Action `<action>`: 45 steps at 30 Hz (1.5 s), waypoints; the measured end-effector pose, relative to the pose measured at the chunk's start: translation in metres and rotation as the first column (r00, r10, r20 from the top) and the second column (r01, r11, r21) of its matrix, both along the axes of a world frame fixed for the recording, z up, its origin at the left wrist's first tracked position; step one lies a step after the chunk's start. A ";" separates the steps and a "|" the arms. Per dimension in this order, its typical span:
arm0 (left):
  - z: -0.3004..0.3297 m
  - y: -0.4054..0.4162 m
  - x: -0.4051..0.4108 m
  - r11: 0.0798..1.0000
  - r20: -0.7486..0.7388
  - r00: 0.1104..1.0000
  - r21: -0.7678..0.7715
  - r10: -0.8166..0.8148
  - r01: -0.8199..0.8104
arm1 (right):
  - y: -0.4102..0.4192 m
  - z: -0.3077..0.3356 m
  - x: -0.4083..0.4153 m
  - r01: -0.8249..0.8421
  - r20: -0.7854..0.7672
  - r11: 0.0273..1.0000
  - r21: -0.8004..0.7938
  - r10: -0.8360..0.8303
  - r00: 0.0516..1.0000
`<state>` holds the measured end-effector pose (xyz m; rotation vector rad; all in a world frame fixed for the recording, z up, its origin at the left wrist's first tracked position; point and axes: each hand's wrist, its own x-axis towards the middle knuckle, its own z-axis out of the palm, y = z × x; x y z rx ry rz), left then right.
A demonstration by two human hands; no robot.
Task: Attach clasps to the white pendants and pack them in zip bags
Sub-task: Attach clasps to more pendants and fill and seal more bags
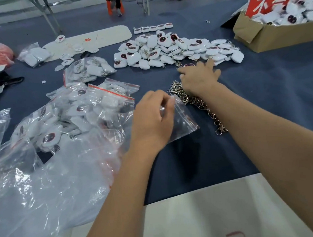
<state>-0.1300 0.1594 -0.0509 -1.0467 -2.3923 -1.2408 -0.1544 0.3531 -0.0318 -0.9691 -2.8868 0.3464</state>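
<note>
My left hand [153, 118] pinches the top edge of an empty clear zip bag [184, 122] lying on the blue cloth. My right hand [200, 79] reaches forward with fingers spread, its fingertips at the near edge of a big heap of white pendants [176, 49], over one pendant with a dark face [189, 65]. A pile of metal clasps [197, 102] lies under and beside my right wrist. Filled zip bags of pendants [77, 112] lie to the left.
A cardboard box [275, 34] full of pendants with a red sign stands at the far right. A row of pendants [153, 28] lies behind the heap. Loose clear plastic [36, 191] covers the near left. A white board [89, 39] lies at the back.
</note>
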 end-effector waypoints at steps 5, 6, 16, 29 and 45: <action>-0.009 0.000 -0.005 0.998 0.103 0.994 -0.053 -0.036 0.041 | 0.000 -0.013 -0.004 0.044 -0.179 0.997 0.058 -0.033 0.983; -0.009 0.000 -0.006 0.999 0.133 0.991 -0.037 -0.027 0.032 | 0.001 -0.012 -0.001 0.032 -0.263 0.998 0.046 -0.019 0.965; -0.010 -0.007 -0.012 0.993 0.283 0.958 0.121 -0.033 -0.002 | -0.043 0.007 0.068 -0.446 -0.826 0.748 -0.492 -0.240 0.510; -0.007 -0.017 -0.018 1.000 0.178 0.984 0.018 -0.024 0.022 | -0.067 -0.017 0.091 -0.544 -0.654 0.364 -0.756 -0.377 0.656; -0.004 -0.016 -0.011 0.976 -0.055 0.990 -0.185 -0.129 0.117 | -0.067 -0.019 0.088 -0.517 -0.669 0.434 -0.738 -0.375 0.641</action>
